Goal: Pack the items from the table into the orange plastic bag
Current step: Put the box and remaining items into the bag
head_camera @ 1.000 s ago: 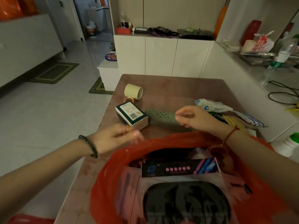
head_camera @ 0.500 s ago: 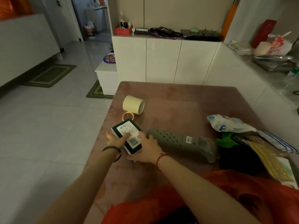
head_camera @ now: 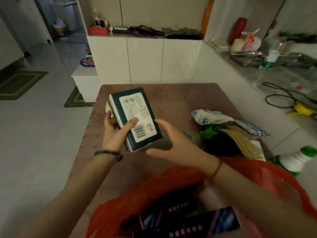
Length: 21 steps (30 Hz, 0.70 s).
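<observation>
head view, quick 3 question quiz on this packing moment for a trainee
1. True or false: the green box already lies inside the orange plastic bag.
2. Which hand's thumb rests on the box's white label?
3. The box is: A held up above the table; B flat on the floor; C under the bag.
Key: 1 false. 2 the left hand. 3 A.

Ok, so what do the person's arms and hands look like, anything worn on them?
Bare skin throughout, no sleeves showing. The left hand has a thin gold ring on one finger and a dark beaded bracelet at the wrist. The right hand wears only a thin red string bracelet at the wrist.
</observation>
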Motion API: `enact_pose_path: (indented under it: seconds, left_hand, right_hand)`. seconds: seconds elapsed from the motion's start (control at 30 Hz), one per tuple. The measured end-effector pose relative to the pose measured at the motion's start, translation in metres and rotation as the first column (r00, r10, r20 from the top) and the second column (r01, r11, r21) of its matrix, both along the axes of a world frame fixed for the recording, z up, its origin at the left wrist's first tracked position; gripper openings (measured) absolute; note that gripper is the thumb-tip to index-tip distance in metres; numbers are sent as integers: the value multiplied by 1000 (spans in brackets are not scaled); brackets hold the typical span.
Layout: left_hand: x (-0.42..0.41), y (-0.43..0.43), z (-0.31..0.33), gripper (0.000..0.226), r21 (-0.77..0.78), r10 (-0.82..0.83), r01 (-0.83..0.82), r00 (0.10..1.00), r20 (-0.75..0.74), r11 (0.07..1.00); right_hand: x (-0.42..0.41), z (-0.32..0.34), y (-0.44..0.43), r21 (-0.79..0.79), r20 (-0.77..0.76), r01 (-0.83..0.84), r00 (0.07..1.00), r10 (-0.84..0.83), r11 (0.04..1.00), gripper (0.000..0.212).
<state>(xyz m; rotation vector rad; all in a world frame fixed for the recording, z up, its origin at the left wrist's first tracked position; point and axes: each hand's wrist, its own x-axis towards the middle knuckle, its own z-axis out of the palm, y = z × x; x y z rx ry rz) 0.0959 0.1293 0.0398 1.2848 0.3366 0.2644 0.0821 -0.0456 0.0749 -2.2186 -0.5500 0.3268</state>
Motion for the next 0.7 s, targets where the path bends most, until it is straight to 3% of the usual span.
enact_pose_path:
  seconds: [0.07,0.13,0.23,0.3,0.4,0.5,0.6,0.63,0.7]
  left_hand:
    - [-24,-27,29,87,177,-139,117,983,117,977]
    - [-49,-55,46,101,354,-308,233,936,171,906]
    - [-77,-99,54,89,526,-556,387,805,209,757]
    - [-89,-130,52,85,648,-682,441,712,169,621]
    - [-96,-167,38,87,820,-804,398,582,122,412]
    - [-92,-189,25,83,973,-873,213,487,-31,85]
    - [-88,-203,16,74,951,-886,-79,394,-245,-298]
    - [-87,-207,15,72,915,-870,-121,379,-316,-385]
    - [-86,-217,13,67,864,-844,-200,398,-360,-463]
  right_hand:
    - [-17,17,-57,-110,147,136,982,-119,985,80]
    - [-31,18,-116,-304,294,290,935,-200,907,86]
    - [-53,-2,-186,-660,183,352,932,-312,664,104]
    - [-68,-20,-218,-746,104,333,913,-394,576,83]
    - [-76,-28,-244,-645,112,411,885,-453,644,22]
    - [-80,-14,-264,-396,54,614,758,-650,683,18]
    - [-95,6,-280,-141,-94,755,633,-768,640,27]
    - [-100,11,-283,-79,-157,774,612,-775,628,26]
    - [-111,18,-284,-12,-246,776,610,-754,631,22]
